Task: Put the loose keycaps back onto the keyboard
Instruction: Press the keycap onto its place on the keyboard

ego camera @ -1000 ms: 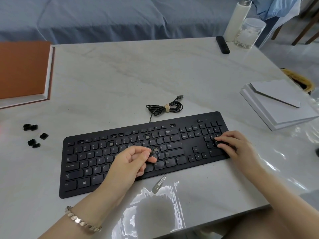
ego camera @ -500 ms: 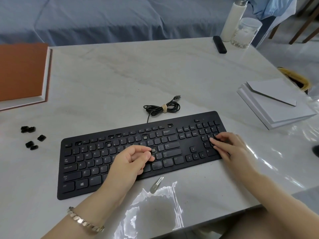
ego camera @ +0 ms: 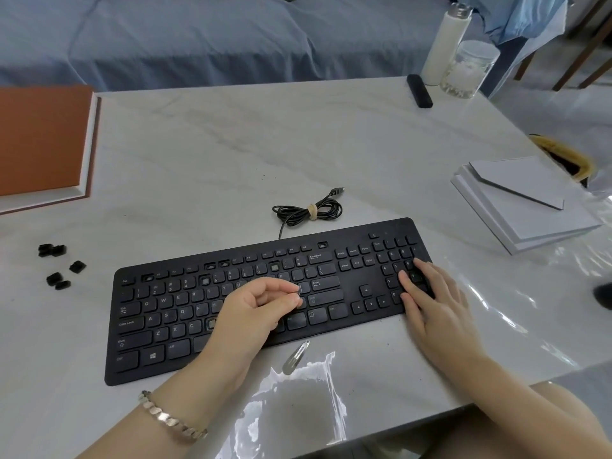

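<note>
A small dark keycap [ego camera: 297, 294] appears to be pinched between thumb and forefinger of the left hand [ego camera: 261, 306], just left of the Enter key [ego camera: 323, 283] on the keyboard [ego camera: 165, 313]. The keyboard's number pad is pressed by the straight fingers [ego camera: 408, 289] of the right hand [ego camera: 430, 299]. Should the cap be pushed down tilted or off its socket, its clips could be bent or it could be flicked away; other loose keycaps [ego camera: 54, 279] lie on the tabletop [ego camera: 231, 144] beyond the keyboard's left end.
</note>
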Motion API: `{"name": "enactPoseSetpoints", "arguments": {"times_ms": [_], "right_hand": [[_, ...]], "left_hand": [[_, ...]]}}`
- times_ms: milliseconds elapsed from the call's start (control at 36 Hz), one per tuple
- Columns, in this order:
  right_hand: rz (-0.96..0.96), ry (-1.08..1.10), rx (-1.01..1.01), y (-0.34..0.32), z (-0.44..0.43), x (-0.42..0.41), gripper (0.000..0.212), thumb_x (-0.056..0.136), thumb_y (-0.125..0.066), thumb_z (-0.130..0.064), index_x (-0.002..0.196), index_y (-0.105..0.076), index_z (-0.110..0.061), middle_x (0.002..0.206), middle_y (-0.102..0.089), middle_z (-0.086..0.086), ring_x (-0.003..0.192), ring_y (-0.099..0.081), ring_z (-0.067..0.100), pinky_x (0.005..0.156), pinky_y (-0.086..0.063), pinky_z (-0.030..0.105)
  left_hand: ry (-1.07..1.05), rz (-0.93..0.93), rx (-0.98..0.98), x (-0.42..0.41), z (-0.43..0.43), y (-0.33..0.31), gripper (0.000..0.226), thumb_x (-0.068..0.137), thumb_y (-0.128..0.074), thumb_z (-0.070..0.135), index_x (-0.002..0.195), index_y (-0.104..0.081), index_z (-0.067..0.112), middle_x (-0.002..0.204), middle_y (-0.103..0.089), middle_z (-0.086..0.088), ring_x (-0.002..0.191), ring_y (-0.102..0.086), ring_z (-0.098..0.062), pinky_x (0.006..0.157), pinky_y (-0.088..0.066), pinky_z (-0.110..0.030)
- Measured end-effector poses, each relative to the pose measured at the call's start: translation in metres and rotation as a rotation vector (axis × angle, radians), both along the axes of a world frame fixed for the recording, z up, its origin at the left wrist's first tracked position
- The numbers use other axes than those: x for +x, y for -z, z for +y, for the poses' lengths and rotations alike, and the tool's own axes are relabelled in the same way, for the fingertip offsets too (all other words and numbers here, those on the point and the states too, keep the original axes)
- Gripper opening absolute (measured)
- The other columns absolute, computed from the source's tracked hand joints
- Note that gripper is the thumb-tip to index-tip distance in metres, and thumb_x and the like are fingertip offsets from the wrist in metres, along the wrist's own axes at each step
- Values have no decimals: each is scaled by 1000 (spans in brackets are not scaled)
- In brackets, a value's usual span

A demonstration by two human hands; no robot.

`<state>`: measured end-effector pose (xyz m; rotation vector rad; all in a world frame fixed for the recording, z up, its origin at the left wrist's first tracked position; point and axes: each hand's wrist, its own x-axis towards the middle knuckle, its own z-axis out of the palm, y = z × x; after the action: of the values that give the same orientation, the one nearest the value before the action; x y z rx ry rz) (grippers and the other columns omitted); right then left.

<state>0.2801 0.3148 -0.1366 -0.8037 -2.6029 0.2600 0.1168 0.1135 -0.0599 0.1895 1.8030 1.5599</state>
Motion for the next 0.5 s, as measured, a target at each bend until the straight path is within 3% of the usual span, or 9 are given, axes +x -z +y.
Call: {"name": "enactPoseSetpoints", "arguments": {"times_ms": [83, 167, 194, 250, 306, 389, 500], "right_hand": [[4, 16, -34, -6, 0, -4, 40, 87, -42, -31, 106, -71, -11, 124, -57, 13, 122, -37, 26, 99, -33, 39], [42, 48, -138, -18, -8, -15, 21, 85, -62, -18, 101, -72, -9, 127, -55, 11, 125, -30, 23, 101, -32, 46], [62, 39, -222, -25, -15, -20, 18, 83, -66, -13, 100, -72, -11, 126, -54, 8, 125, -31, 21, 104, -31, 42], [135, -8, -419, -42, -32, -31, 17, 83, -66, -12, 96, -72, -21, 116, -58, -4, 115, -43, 12, 101, -31, 22], [207, -67, -688, -60, -52, -44, 23, 84, -64, -12, 87, -68, -35, 97, -66, -16, 97, -57, 1, 88, -39, 8], [271, -121, -1067, -78, -77, -61, 27, 82, -65, -9, 81, -68, -36, 77, -72, -10, 74, -65, 2, 74, -50, 14], [312, -194, -1239, -90, -96, -75, 25, 81, -66, -2, 84, -69, -27, 68, -69, -9, 65, -60, 3, 65, -48, 14]], "left_hand": [[19, 123, 6, 0, -1, -3, 16, 79, -70, 8, 77, -70, 24, 78, -72, 0, 69, -56, -4, 68, -41, -19], [40, 253, 13, -2, -3, -5, 18, 77, -72, 6, 76, -70, 24, 73, -68, 2, 70, -52, -10, 64, -41, -6], [50, 297, 9, -3, -5, -6, 19, 77, -73, 6, 76, -70, 25, 74, -68, 0, 69, -51, -14, 63, -40, -5], [70, 370, 7, -5, -8, -6, 21, 77, -73, 7, 74, -70, 28, 79, -69, -8, 74, -55, -25, 66, -41, -8], [82, 418, 5, -6, -12, -6, 26, 76, -74, 9, 78, -68, 34, 80, -66, -14, 74, -58, -19, 71, -43, -11], [90, 486, -3, -6, -17, -7, 31, 75, -76, 8, 80, -65, 38, 69, -61, -3, 56, -44, -5, 63, -40, -11], [128, 554, -23, -8, -22, -9, 23, 73, -77, 10, 74, -66, 31, 51, -41, 8, 50, -35, -5, 54, -32, -13]]}}
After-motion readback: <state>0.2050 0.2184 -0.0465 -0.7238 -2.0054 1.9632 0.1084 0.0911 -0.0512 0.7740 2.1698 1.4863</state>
